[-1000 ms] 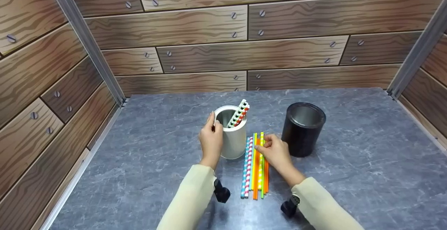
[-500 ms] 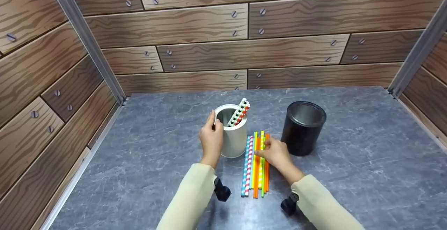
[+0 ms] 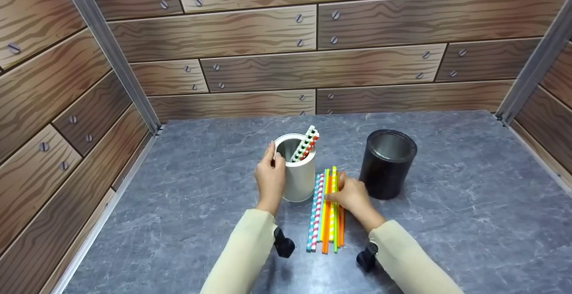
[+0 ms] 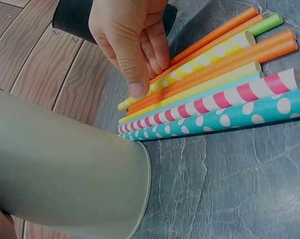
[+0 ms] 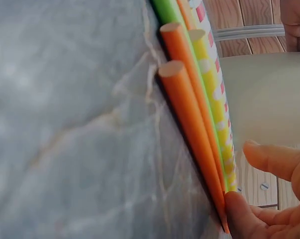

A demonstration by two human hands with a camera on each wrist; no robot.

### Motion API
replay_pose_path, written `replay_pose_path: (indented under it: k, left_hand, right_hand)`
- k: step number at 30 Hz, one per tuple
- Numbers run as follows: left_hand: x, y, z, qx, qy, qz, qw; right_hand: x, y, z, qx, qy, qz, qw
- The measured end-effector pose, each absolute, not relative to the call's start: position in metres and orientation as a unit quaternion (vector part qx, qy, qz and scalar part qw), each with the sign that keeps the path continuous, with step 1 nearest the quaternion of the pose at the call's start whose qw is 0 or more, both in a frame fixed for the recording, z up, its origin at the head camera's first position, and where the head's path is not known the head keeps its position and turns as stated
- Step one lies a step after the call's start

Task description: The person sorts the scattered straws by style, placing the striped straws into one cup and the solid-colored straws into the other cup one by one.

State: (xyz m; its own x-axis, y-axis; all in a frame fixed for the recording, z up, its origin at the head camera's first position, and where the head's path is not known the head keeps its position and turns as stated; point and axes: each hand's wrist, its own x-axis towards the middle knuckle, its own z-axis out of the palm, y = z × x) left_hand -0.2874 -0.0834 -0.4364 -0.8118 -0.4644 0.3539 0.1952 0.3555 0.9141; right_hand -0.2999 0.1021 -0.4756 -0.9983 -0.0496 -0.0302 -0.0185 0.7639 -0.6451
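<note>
My left hand (image 3: 270, 178) grips the rim of a white canister (image 3: 300, 184), thumb outside near the top. Red- and black-patterned paper straws (image 3: 305, 145) lean inside it and stick out above the rim. To its right, several loose paper straws lie side by side: teal dotted (image 4: 244, 113), pink-striped (image 4: 224, 99), orange, green and yellow. Over their far half, my right hand (image 3: 353, 194) pinches at the bundle. Its thumb lies on the yellow polka-dot straw (image 4: 204, 62), while the fingertips reach down beside the orange straws (image 5: 182, 94) on the right.
A black canister (image 3: 386, 173) stands upright to the right of my right hand, close to its knuckles. Wood-patterned panels (image 3: 250, 30) wall the grey marbled table (image 3: 201, 164) at the back and sides.
My right hand has lowered slightly towards me along the straws, its thumb shifting onto the bundle. The straws' near ends have shifted a little left. My left hand and both canisters stay put.
</note>
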Motion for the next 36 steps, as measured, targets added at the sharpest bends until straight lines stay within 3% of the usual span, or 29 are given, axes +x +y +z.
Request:
replay_pose_path:
  k: [36]
  left_hand:
    - [-0.287,-0.0834,-0.4362,0.088,-0.775,-0.554,0.292]
  right_hand:
    - [-0.303,0.1042,-0.4785,-0.01,0.925,-0.379,-0.014]
